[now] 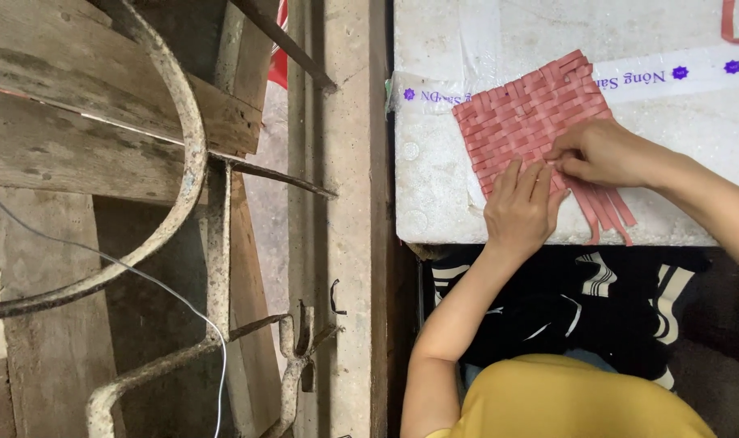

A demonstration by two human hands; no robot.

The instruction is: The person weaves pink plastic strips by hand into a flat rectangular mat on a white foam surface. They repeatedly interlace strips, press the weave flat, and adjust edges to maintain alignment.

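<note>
A pink woven mat (525, 118) of flat strips lies on a white foam board (434, 186), with loose strip ends (608, 212) hanging off its near edge. My left hand (519, 209) lies flat on the mat's near corner, fingers together, pressing it down. My right hand (600, 152) rests on the mat's right side, its fingertips pinching a strip at the weave's edge.
A white printed tape band (669, 77) crosses the foam board. Left of the board stand a concrete post (345, 243), rusty curved metal bars (187, 146) and old wooden planks (69, 146). A thin white wire (142, 280) runs across them. Dark striped cloth (596, 300) lies below the board.
</note>
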